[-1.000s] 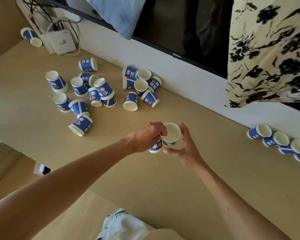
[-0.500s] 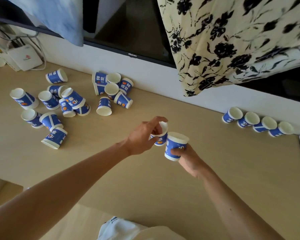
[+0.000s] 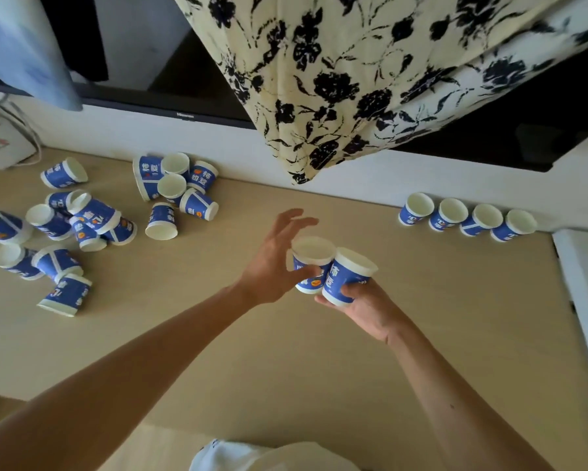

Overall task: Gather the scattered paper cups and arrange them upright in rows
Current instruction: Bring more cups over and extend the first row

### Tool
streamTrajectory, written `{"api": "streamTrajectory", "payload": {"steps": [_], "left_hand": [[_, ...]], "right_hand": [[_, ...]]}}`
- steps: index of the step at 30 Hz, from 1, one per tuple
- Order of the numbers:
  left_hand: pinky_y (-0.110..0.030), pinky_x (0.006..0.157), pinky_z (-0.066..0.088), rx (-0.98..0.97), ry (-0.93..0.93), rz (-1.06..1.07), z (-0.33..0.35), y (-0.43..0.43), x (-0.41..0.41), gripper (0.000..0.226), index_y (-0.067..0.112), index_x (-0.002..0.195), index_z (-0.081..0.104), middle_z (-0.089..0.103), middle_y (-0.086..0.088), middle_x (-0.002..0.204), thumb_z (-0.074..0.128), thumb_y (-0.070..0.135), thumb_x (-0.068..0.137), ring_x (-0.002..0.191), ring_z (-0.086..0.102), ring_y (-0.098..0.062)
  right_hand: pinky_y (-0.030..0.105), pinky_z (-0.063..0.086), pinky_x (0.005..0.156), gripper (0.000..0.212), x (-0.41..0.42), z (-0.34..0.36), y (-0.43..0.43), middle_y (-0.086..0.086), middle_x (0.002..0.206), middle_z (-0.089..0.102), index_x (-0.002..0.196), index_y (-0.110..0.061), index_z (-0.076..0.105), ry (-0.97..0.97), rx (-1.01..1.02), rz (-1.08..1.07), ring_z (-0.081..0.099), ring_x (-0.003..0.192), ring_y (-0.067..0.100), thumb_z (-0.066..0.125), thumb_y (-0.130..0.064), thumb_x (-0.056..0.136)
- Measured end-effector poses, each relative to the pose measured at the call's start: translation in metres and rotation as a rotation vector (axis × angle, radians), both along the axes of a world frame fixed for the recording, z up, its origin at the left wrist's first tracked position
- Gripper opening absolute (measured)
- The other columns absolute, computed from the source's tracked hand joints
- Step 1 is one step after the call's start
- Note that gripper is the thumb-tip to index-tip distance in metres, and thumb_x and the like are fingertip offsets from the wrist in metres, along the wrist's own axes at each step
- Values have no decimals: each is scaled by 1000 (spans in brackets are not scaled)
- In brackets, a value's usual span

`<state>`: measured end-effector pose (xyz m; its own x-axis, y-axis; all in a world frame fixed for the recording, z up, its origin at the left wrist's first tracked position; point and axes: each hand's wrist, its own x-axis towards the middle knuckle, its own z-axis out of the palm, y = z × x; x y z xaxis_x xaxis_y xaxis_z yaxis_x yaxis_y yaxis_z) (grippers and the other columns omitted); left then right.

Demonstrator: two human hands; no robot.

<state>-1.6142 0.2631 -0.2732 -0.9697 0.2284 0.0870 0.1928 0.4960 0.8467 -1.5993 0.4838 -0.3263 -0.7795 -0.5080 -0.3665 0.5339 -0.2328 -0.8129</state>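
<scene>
Two blue-and-white paper cups are held upright above the middle of the wooden table (image 3: 217,334). My left hand (image 3: 272,266) grips the left cup (image 3: 307,263) with thumb and palm, fingers spread above it. My right hand (image 3: 364,304) holds the right cup (image 3: 345,277) from below. The two cups touch side by side. A row of several upright cups (image 3: 467,217) stands along the wall at the right. Several scattered cups (image 3: 173,192) lie by the wall left of centre, and more scattered cups (image 3: 58,232) lie tipped or inverted at the far left.
A floral cloth (image 3: 336,79) hangs over a dark TV screen (image 3: 156,62) behind the table. A white router box (image 3: 3,144) with cables sits at the far left. A white ledge (image 3: 585,287) borders the table's right end.
Both hands have carried their cups a little to the right and now hold them upright and touching. The view has swung right, bringing the row of cups closer to centre.
</scene>
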Motion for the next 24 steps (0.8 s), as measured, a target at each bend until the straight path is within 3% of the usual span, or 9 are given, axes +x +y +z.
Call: {"api": "streamTrajectory", "payload": {"steps": [2, 4, 8, 11, 15, 20, 24], "left_hand": [[-25, 92, 53, 58, -161, 22, 1, 12, -2, 97, 30, 147, 32, 48, 6, 139, 88, 32, 68, 121, 55, -8], [-23, 87, 55, 66, -252, 7, -2, 24, -6, 105, 28, 150, 25, 62, 5, 126, 88, 31, 67, 108, 63, -7], [-14, 80, 53, 87, -284, -6, -7, 56, -12, 103, 28, 147, 31, 68, 11, 112, 91, 27, 64, 97, 66, -3], [-11, 77, 51, 96, -281, -8, -11, 92, -17, 98, 29, 143, 38, 67, 11, 110, 92, 25, 62, 96, 66, -1], [-8, 75, 50, 120, -278, 21, -19, 136, -24, 91, 35, 138, 41, 65, 13, 112, 91, 28, 62, 96, 65, 0], [-11, 81, 50, 108, -291, 0, -27, 213, -37, 86, 36, 134, 44, 64, 20, 109, 90, 26, 62, 100, 63, 0], [-11, 84, 49, 97, -286, -34, -31, 260, -47, 87, 30, 136, 46, 63, 24, 110, 90, 26, 62, 105, 61, 1]], "right_hand": [[65, 36, 112, 63, 0, -1, 12, 18, 136, 60, 136, -10, 57, 7, 4, -18, 56, 130, 37, 61, -5, 74], [61, 39, 112, 74, 0, -1, 26, 24, 141, 55, 141, -5, 50, 2, 20, -29, 51, 134, 42, 67, -14, 70], [47, 49, 99, 89, 3, -3, 54, 24, 139, 58, 142, -1, 48, 38, 29, -85, 58, 126, 33, 83, -27, 65], [39, 52, 93, 94, 6, -8, 90, 13, 119, 69, 129, -3, 60, 29, 126, -257, 66, 108, 23, 94, -45, 52], [28, 51, 84, 48, 8, -18, 146, -1, 98, 76, 102, -21, 74, 34, 298, -461, 70, 91, 13, 83, -37, 57], [25, 53, 80, 64, -2, -32, 240, 0, 99, 76, 111, -15, 70, 2, 450, -714, 70, 88, 12, 84, -39, 54], [24, 56, 79, 78, -20, -47, 313, 3, 108, 73, 124, -11, 59, -25, 535, -881, 71, 91, 10, 88, -27, 54]]}}
